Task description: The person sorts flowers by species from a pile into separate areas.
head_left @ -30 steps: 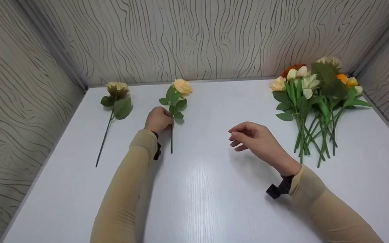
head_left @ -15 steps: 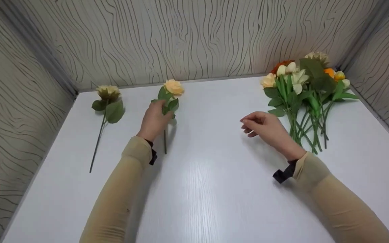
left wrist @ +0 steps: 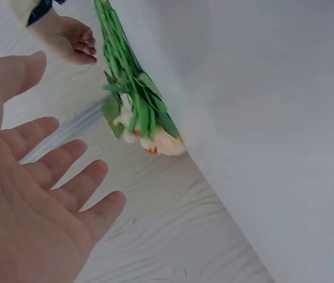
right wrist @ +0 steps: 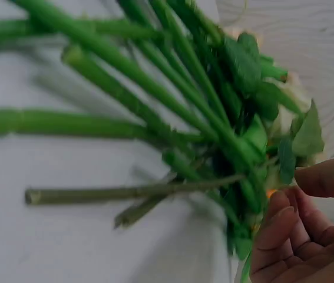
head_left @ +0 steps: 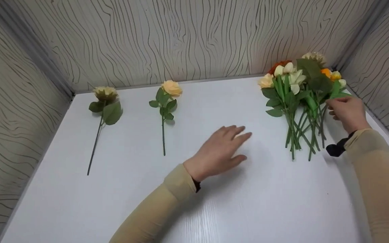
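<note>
My left hand [head_left: 216, 153] hovers over the middle of the table, fingers spread and holding nothing; the left wrist view shows its bare palm [left wrist: 19, 200]. At the right edge of a pile of artificial flowers [head_left: 292, 98] is my right hand [head_left: 348, 111]. Its fingers are loosely bent, with thumb and fingertips close to the leaves and stems [right wrist: 137, 191] and no stem visible between them. A peach rose [head_left: 172, 87] with a leafy green stem lies left of centre. Farther left lies a cream flower [head_left: 105, 94] with broad leaves and a long dark stem.
The flowers lie on a white table [head_left: 113, 202], their heads toward the back wall [head_left: 181, 40], which has a wood-grain pattern. Side walls stand at left and right. The pile holds several white, orange, rust and peach blooms with crossing stems.
My left hand has let go of the peach rose and moved right and nearer, fingers spreading. My right hand has moved right to the far side of the flower pile. The rose stays lying in place.
</note>
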Demonstrator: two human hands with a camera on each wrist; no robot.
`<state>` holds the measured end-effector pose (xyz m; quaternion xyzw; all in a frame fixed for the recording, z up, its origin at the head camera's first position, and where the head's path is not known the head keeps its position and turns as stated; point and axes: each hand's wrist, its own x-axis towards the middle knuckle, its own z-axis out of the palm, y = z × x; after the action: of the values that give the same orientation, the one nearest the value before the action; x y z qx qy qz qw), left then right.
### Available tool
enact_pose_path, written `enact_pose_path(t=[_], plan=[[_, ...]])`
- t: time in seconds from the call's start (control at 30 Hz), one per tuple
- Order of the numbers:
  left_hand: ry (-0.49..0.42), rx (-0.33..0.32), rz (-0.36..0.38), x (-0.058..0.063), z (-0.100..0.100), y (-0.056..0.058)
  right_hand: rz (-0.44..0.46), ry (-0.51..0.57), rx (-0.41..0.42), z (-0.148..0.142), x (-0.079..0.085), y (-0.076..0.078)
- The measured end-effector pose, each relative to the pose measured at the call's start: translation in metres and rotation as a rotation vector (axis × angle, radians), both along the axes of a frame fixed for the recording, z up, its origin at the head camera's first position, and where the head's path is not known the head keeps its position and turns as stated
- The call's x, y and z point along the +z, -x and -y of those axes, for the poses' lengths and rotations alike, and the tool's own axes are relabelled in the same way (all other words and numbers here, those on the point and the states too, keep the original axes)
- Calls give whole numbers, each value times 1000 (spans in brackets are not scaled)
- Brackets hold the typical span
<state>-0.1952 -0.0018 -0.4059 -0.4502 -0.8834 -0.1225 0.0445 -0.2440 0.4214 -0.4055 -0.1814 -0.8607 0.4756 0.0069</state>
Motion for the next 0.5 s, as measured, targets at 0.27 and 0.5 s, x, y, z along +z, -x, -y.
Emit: enact_pose_path(t=[0.27,0.5], plan=[[2,-130,-50,-6,-31,-17,109,213,-94,-15,-2,6],[-120,-135,5,-4,-26,-9,5,518,-260,-15,12,-1]])
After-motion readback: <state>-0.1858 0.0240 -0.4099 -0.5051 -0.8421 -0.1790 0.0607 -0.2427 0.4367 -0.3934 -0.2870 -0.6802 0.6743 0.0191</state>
